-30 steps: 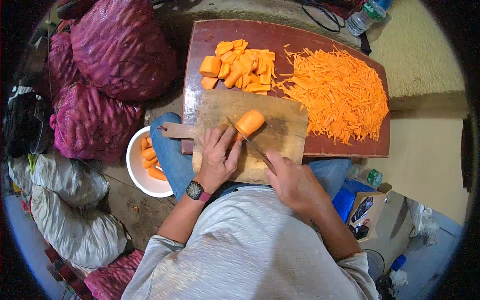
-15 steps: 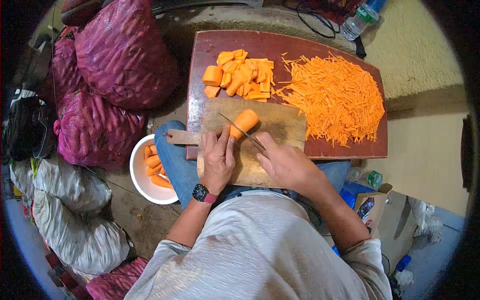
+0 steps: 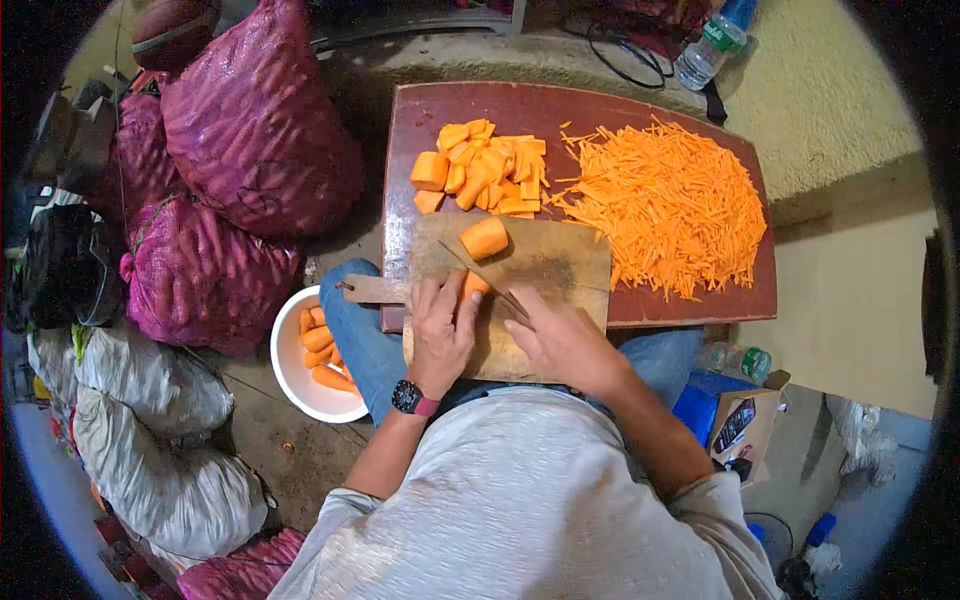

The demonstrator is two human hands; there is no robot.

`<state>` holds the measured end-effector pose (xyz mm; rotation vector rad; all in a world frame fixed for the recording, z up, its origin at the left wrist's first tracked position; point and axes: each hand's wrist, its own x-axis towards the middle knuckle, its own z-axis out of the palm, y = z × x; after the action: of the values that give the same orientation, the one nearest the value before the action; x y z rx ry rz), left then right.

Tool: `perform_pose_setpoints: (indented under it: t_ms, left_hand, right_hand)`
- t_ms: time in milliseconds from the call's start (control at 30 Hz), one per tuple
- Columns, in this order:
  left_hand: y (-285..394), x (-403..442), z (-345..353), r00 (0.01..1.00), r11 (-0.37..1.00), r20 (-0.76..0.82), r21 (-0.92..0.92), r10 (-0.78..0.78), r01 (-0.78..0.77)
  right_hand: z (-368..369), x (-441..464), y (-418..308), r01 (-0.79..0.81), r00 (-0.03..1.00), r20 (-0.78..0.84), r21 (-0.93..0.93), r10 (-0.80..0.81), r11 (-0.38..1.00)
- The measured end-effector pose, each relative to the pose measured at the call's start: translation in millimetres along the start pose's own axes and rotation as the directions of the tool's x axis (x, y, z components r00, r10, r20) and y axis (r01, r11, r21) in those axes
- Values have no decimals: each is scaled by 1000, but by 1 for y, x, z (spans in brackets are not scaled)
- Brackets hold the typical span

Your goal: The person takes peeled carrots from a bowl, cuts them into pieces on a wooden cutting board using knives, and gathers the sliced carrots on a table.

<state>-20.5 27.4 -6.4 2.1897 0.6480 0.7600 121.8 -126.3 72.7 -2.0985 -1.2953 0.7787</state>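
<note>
My left hand (image 3: 440, 325) is closed around a piece of carrot (image 3: 475, 286) on the wooden cutting board (image 3: 560, 250). In my right hand (image 3: 568, 340) is a knife (image 3: 470, 262), its blade slanting up and left between the held piece and a separate carrot chunk (image 3: 485, 239). The chunk lies on its side near the board's upper edge. Beyond the board sit a pile of carrot slices and blocks (image 3: 485, 165) and, to the right, a large heap of shredded carrot (image 3: 675, 205).
The board rests partly on a red-brown tabletop (image 3: 400, 130) and over my lap. At left a white bowl (image 3: 283, 345) holds whole carrots, near filled purple mesh sacks (image 3: 260, 120) and white sacks (image 3: 160, 450). A plastic bottle (image 3: 705, 55) stands at the upper right.
The carrot has been cut through; its far chunk now lies apart, up and left. The knife has come down beside the shorter piece under my left hand. The view has shifted slightly.
</note>
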Motion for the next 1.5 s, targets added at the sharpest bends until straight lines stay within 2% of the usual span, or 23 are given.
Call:
perform_pose_setpoints:
  t_ms: [67,133,167,233,300,433,567,633,800,867,967,1033,1133,1200,1267,1367,1500]
  left_hand:
    - [3,0,-5,996,997,79,61,40,-45]
    - [-1,-1,-6,994,995,85,62,71,-76]
    - [1,1,-9,988,987,96,96,121,-130]
    - [5,4,-11,978,974,115,125,175,-189]
    - [7,4,-14,967,964,193,175,165,-200]
    - [5,6,-16,950,944,251,224,183,-241]
    - [0,6,-13,945,939,244,211,217,-270]
    - [2,8,-11,947,941,249,218,204,-260]
    - [7,23,-9,975,948,111,239,190,-212]
    - [2,31,-9,972,946,135,238,192,-220]
    - [4,38,-7,969,941,151,248,196,-229]
    - [3,43,-2,970,938,141,260,198,-229]
    - [-2,57,5,965,913,153,318,214,-253]
    - [-2,70,7,952,928,240,271,191,-254]
    - [-1,76,10,954,926,236,284,185,-250]
    - [-6,78,14,960,924,191,286,205,-254]
    - [-9,81,11,970,957,184,215,156,-195]
  right_hand:
    - [-1,-19,1,-10,999,-49,68,13,998]
    - [-8,-38,2,-58,985,-137,297,102,953]
    - [-13,-45,0,-52,986,-138,299,97,953]
    - [-24,-60,-3,-186,951,-167,369,262,911]
    - [-26,-68,11,-198,941,-186,371,281,907]
    - [-21,-75,24,-197,927,-231,371,295,908]
    - [-16,-75,29,-224,935,-190,340,300,913]
    - [-10,-74,31,-167,941,-231,319,248,933]
    - [-21,-61,20,-179,944,-199,367,265,913]
    - [-21,-57,21,-193,947,-172,369,271,909]
    - [-16,-50,25,-102,959,-219,329,181,939]
    - [-18,-44,22,-144,970,-137,335,199,931]
    - [-18,-40,19,-156,976,-97,325,197,933]
    - [-10,-40,22,-117,977,-137,296,164,948]
    - [-6,-42,22,-83,976,-175,266,133,960]
    - [-6,-43,16,-129,976,-133,283,172,950]
    - [-7,-43,14,-170,977,-75,297,200,940]
